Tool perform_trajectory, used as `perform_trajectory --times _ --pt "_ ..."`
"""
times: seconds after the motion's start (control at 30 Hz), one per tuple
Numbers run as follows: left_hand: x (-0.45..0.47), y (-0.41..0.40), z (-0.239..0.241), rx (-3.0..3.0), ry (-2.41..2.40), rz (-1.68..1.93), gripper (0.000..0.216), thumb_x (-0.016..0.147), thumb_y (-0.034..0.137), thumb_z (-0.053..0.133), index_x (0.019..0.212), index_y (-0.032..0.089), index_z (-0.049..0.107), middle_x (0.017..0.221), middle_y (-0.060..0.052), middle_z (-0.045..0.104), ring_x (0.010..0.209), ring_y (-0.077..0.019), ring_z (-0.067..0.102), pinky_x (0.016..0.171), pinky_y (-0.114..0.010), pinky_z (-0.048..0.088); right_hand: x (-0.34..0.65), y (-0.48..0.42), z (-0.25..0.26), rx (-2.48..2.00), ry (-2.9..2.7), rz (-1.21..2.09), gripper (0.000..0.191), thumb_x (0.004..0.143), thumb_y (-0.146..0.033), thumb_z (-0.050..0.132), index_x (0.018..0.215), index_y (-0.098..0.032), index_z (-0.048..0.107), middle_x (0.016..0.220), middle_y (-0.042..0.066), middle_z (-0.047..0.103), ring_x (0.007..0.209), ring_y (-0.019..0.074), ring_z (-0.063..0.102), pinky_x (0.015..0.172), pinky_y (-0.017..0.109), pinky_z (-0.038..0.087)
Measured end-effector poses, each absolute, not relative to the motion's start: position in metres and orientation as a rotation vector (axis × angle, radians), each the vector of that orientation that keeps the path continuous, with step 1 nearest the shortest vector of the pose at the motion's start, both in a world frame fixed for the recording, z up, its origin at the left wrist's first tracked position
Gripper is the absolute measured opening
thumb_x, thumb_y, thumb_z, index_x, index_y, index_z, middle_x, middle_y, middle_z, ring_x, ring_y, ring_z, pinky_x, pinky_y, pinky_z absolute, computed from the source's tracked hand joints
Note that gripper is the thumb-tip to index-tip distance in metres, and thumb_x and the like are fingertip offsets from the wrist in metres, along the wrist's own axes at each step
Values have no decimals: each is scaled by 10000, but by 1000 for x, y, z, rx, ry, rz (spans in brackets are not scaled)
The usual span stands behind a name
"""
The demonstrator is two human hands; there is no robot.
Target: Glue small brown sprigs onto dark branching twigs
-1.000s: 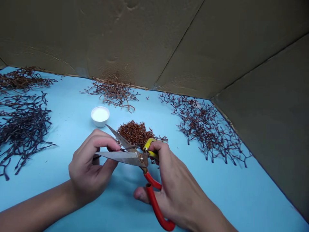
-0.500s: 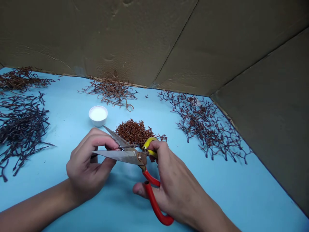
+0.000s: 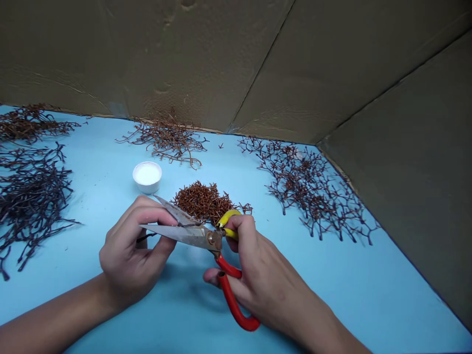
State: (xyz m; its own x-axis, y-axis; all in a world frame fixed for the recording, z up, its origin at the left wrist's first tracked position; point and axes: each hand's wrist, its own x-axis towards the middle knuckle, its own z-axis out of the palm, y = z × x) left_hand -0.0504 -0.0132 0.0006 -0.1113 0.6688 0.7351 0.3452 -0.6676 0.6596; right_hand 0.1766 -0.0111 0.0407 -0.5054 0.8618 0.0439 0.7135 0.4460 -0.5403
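My left hand [image 3: 136, 246] is closed in a pinch on a thin dark twig [image 3: 146, 236], one end of which pokes out left of the fingers. The rest of it runs to the right, between the scissor blades. Held by its handles in my right hand [image 3: 263, 275] is a pair of scissors [image 3: 197, 237], with red and yellow grips and rust at the pivot. Its blades stand partly apart, tips to the left, close against my left fingertips. Just behind the blades lies a heap of short brown cut pieces [image 3: 202, 199].
A small white cup [image 3: 147, 177] with white contents stands behind my left hand. Dark branching twigs [image 3: 40, 191] lie at left, brown twigs [image 3: 27, 125] behind them. More brown stems [image 3: 167, 140] lie by the cardboard wall [image 3: 147, 59], and forked twigs [image 3: 313, 184] at right on the blue tabletop [image 3: 332, 280].
The scissor blades have come a little closer together around the twig. My hands keep nearly the same place, and the whole view has shifted slightly.
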Motion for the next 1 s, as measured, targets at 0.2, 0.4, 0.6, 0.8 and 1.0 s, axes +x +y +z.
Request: perform_trajectory --times 0.2,0.4,0.6,0.8,1.0 --pt "-50 -10 1 1795 1157 1858 141 950 63 687 990 196 667 863 -33 650 803 -162 624 631 -274 491 182 -4 37 -1415 -2300 697 541 841 -432 801 1121 -266 369 989 47 647 811 249 658 624 321 473" --pt "-48 -6 7 1571 1303 1813 144 918 70 729 910 211 698 793 17 665 684 -109 595 592 -233 489 198 8 23 -1461 -2087 578 455 894 -482 705 1114 -278 363 872 -17 567 678 195 557 620 328 451" --pt "-47 -6 9 1554 1254 1814 165 889 47 758 909 210 747 803 17 709 723 -111 625 645 -237 518 203 12 9 -1257 -2031 161 582 895 -647 727 1180 -260 399 977 39 556 766 220 559 665 372 488" --pt "-48 -7 11 1605 1222 1835 170 888 35 754 902 203 740 803 13 705 731 -113 626 650 -246 517 200 19 9 -1152 -2117 -131 564 874 -576 790 1156 -261 417 921 35 563 778 253 594 696 429 527" --pt "-48 -9 9 1567 1227 1779 141 897 63 750 892 204 747 801 8 711 727 -115 634 651 -236 528 191 10 14 -1178 -2096 117 555 897 -632 776 1141 -256 448 827 -14 584 612 167 571 552 315 503"
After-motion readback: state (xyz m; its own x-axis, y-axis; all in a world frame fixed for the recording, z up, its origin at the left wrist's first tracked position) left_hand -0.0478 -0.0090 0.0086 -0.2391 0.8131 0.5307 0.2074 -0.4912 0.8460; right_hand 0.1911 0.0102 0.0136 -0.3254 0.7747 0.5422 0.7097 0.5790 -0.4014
